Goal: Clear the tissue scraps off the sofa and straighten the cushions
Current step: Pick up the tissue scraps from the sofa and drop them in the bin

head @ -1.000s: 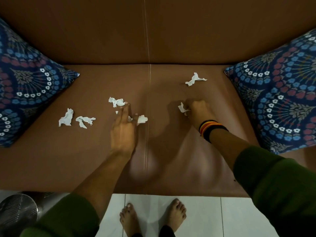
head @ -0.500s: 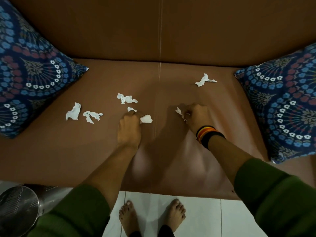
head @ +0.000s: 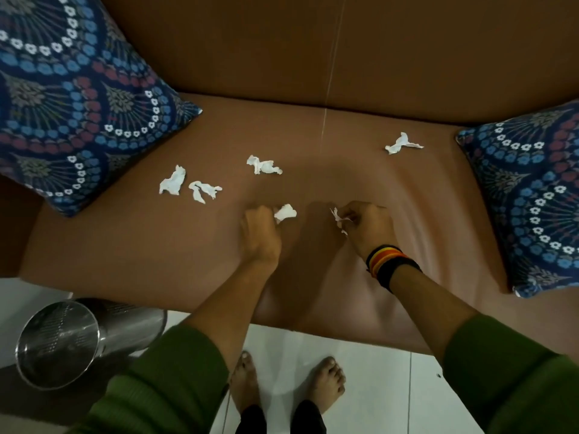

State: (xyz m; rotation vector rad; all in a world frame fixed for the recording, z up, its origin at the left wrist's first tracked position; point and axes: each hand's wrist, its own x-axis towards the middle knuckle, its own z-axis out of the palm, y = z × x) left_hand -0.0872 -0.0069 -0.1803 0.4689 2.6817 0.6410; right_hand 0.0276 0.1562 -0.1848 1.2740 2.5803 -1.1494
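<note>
Over the brown sofa seat [head: 125,239], my left hand [head: 260,233] is closed on a white tissue scrap [head: 285,212] that sticks out by the thumb. My right hand [head: 366,227], with striped bangles at the wrist, pinches another tissue scrap [head: 337,216]. Several loose scraps lie on the seat: two at the left [head: 173,181] [head: 203,190], one in the middle [head: 263,166], one at the far right [head: 402,144]. A blue patterned cushion [head: 69,98] leans at the left end, and a second one [head: 532,195] at the right end.
A shiny metal waste bin [head: 62,343] stands on the white tiled floor at the lower left, close to the sofa's front edge. My bare feet [head: 288,383] are on the tiles in front of the seat. The brown backrest [head: 313,45] rises behind.
My left hand went from flat with fingers out to closed on scraps and drew back toward me. My right hand stayed closed on its scrap. The view shifted right and down.
</note>
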